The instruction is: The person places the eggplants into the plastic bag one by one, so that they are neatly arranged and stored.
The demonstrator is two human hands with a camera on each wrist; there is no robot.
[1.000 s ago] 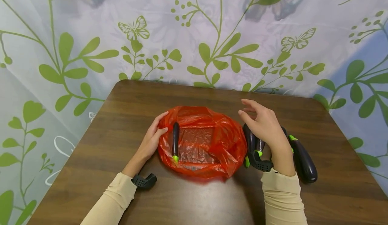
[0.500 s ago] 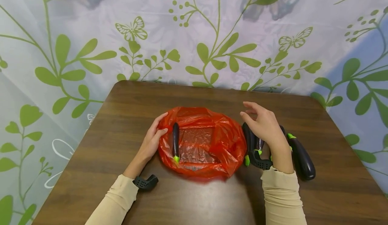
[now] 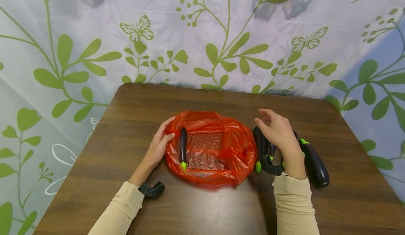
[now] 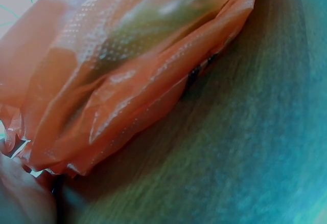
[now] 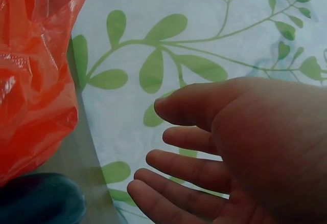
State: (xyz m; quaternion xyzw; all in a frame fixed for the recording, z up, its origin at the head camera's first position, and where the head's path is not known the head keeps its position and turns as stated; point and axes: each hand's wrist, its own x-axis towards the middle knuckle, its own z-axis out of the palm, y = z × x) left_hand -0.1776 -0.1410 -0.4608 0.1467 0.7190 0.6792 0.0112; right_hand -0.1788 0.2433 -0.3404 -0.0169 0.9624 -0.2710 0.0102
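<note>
1. The left hand [image 3: 157,147] grips the red bag [image 3: 238,143] at its left rim, thumb over the edge; the fingers behind the film are partly hidden.
2. The bag sits mouth-up on the table [image 3: 209,210], an eggplant [image 3: 183,148] inside along its left wall. In the left wrist view, a greenish shape [image 4: 158,27] blurs through the film, too unclear to name.
3. The right hand [image 3: 278,129] is empty, fingers loosely apart, above the pile [image 3: 316,164] of eggplants right of the bag.
4. Hand and wrist hide part of the pile; I cannot count it.
</note>
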